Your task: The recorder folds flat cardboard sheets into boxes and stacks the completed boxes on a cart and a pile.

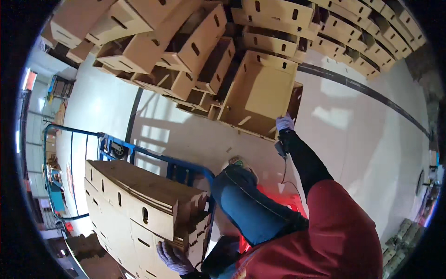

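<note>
An open, shallow cardboard box (260, 88) stands on the floor ahead of me, with a few loose scraps inside. My right hand (285, 122), in a pale purple glove, is closed on the rim at its near right corner. Low on the left, my left hand (173, 257), gloved alike, rests against the side of a stack of flattened cardboard boxes (125, 223). Its fingers are stretched out and slightly apart. Slots are cut in the stacked cardboard. From a small dark device (280, 149) at my right wrist hangs a cable.
Open cardboard boxes (190, 51) are piled ahead to the left, and more boxes (357, 32) rise in tiers at the far right. A blue metal cart (158, 152) carries the flattened stack. Something red (290, 200) stands beside my leg. Dark lines (371, 90) cross the pale floor.
</note>
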`<control>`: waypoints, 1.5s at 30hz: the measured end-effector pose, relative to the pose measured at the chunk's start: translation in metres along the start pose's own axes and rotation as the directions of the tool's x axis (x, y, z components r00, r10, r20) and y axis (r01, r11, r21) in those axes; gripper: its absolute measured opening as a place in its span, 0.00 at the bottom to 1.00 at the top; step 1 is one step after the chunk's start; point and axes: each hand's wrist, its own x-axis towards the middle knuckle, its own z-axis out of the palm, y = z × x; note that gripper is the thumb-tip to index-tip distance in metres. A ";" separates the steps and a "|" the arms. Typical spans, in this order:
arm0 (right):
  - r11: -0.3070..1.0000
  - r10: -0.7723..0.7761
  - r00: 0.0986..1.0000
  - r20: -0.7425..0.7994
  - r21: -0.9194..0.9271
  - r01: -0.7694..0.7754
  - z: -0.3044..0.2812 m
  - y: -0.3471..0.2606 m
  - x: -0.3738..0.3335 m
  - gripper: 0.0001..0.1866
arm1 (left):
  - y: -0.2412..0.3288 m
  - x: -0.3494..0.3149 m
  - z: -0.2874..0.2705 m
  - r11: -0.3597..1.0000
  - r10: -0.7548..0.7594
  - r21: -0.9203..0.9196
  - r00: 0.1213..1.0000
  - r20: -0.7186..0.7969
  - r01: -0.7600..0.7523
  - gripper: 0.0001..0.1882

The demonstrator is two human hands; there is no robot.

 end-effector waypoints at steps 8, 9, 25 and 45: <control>0.985 0.062 0.997 0.048 -0.166 -0.053 0.029 0.003 0.021 0.16 | -0.004 -0.003 0.004 1.000 0.026 0.004 0.999 -0.047 -0.026 0.19; 0.976 0.050 0.997 0.055 -0.216 -0.037 0.039 0.019 0.035 0.16 | 0.018 0.014 -0.005 0.997 0.069 0.032 0.996 -0.060 -0.067 0.18; 0.997 0.072 0.993 0.096 -0.026 -0.069 -0.011 -0.023 0.002 0.20 | -0.005 -0.009 0.012 0.954 -0.187 -0.244 0.982 -0.022 0.176 0.19; 0.994 0.111 0.994 -0.022 0.002 -0.111 -0.011 -0.016 -0.009 0.16 | -0.005 -0.006 0.007 0.995 -0.081 -0.058 0.996 -0.043 0.078 0.19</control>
